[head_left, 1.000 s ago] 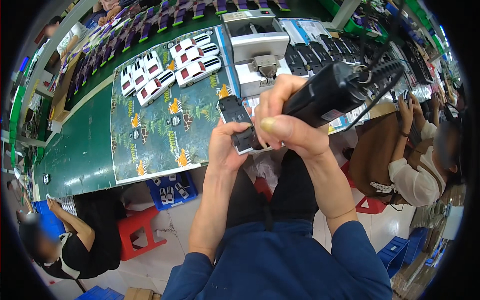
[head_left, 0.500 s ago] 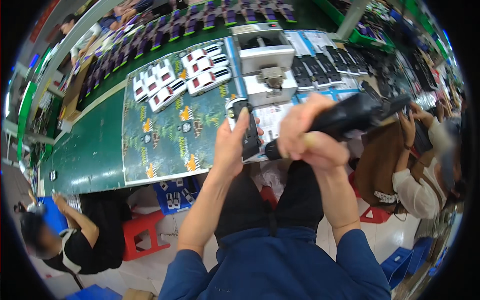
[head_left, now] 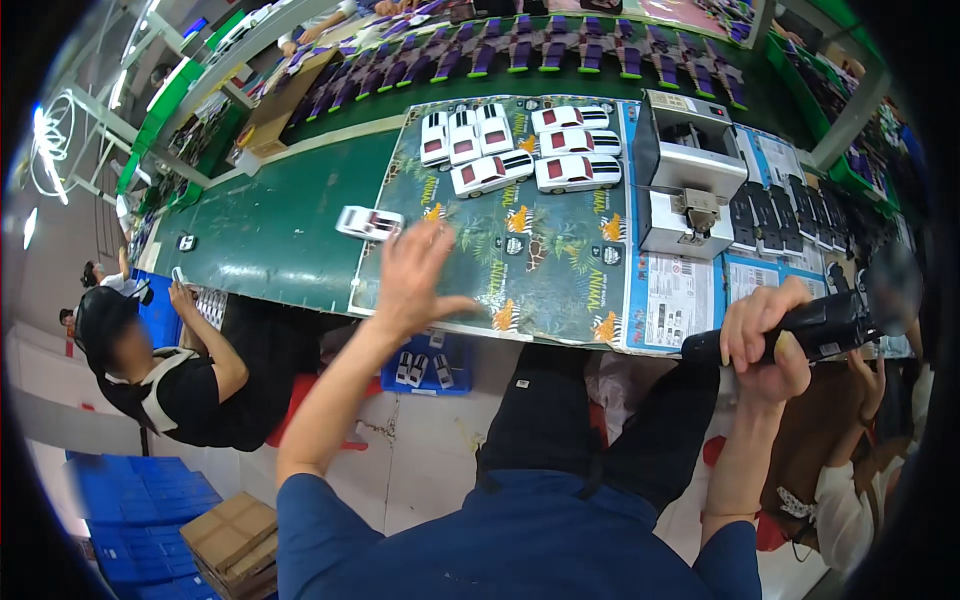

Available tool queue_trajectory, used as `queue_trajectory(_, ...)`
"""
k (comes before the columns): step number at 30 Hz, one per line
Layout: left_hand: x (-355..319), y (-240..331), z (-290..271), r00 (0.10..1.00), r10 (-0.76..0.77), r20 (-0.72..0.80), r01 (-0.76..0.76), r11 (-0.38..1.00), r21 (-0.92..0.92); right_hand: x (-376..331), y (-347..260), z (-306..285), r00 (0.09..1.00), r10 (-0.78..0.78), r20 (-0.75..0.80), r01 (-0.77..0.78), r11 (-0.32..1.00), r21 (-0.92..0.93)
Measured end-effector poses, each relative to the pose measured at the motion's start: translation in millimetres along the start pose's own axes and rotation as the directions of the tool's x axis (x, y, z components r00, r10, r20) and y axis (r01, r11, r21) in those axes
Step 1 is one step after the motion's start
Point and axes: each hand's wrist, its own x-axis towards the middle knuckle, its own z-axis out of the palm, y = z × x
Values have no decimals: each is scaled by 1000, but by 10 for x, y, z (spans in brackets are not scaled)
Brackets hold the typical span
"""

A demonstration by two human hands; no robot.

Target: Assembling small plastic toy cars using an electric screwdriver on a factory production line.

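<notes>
My left hand (head_left: 412, 280) is open over the left edge of the patterned sheet, its fingers spread and thumb out. Just past its fingertips a white toy car (head_left: 368, 222) with dark stripes is slightly blurred, over the green tabletop beside the sheet; I cannot tell whether it rests there or still moves. My right hand (head_left: 765, 340) is closed round a black hand-held power tool (head_left: 825, 325), held level above the table's front edge at the right. Several more white toy cars (head_left: 580, 173) stand in a group at the back of the sheet.
A grey-and-silver bench fixture (head_left: 690, 220) stands right of the sheet, with black car bases (head_left: 765, 220) beyond it. Purple parts (head_left: 590, 55) line the back. Co-workers sit at left and right. A blue bin (head_left: 455, 370) with white cars lies below the table edge.
My left hand has let go of the car it held by my right hand and moved left, fingers spread. My right hand has moved right with the tool. The view has shifted leftward.
</notes>
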Motion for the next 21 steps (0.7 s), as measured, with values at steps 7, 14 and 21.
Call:
queue_trajectory(7, 404, 1453, 358, 929, 113, -354, -270, 858, -437, -38, -273, -54, 990, 122, 75, -126, 991, 40)
queue_trajectory(14, 1308, 2789, 678, 882, 205, -424, -468, 483, -740, -646, -1001, -594, 981, 159, 114, -173, 978, 118)
queue_trajectory(21, 1863, 3291, 817, 984, 122, -130, -171, 442, -881, -657, -1404, -648, 942, 206, -265, -243, 963, -115)
